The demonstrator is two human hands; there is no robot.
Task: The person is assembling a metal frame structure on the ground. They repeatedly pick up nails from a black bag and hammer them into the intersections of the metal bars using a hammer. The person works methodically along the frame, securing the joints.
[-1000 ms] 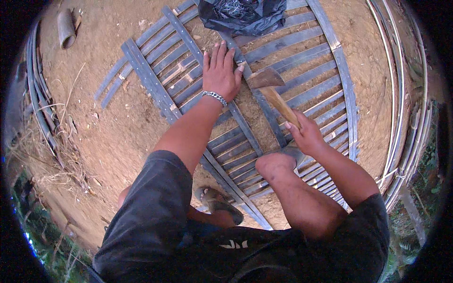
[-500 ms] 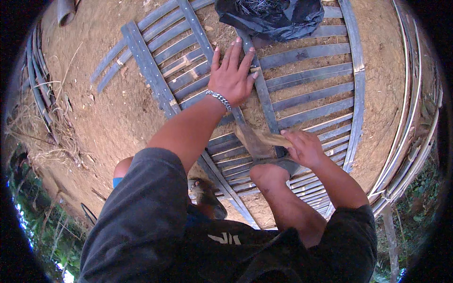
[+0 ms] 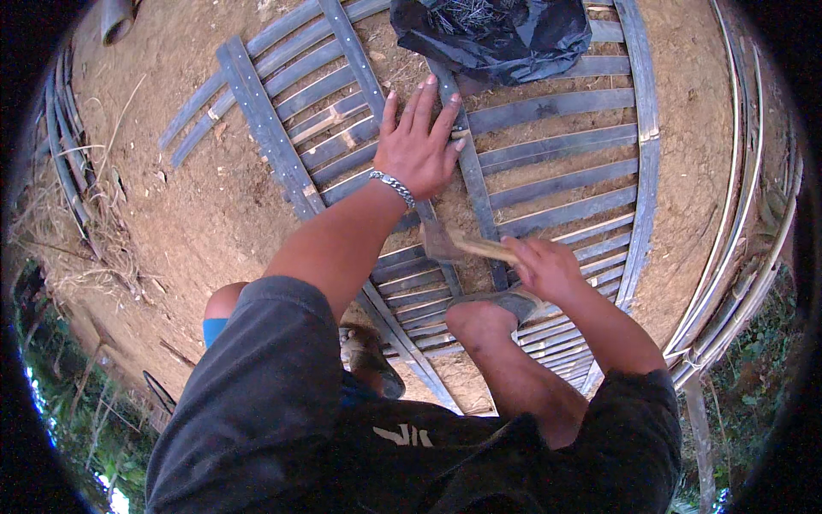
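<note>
My left hand (image 3: pixel 416 146) lies flat with fingers spread across two dark lengthwise strips of a slatted bamboo panel (image 3: pixel 552 104). A chain bracelet (image 3: pixel 393 186) circles that wrist. Closed around a pale wooden handle, my right hand (image 3: pixel 548 272) holds a hammer (image 3: pixel 488 248). Its head is smeared by motion and sits over the strips, below my left hand. Rows of small nail heads dot the dark strips (image 3: pixel 257 111) on the left side of the panel.
A black plastic bag (image 3: pixel 514 43) holding many nails sits open on the panel's far end. One shod foot (image 3: pixel 372 360) stands at the panel's near left. Long poles (image 3: pixel 728 317) lie along the right, more poles (image 3: pixel 68 141) at left. A pipe-like tube (image 3: pixel 116 21) lies far left.
The hammer's head has moved up and slightly left, and the handle has tilted with it. My left hand stays pressed on the strips.
</note>
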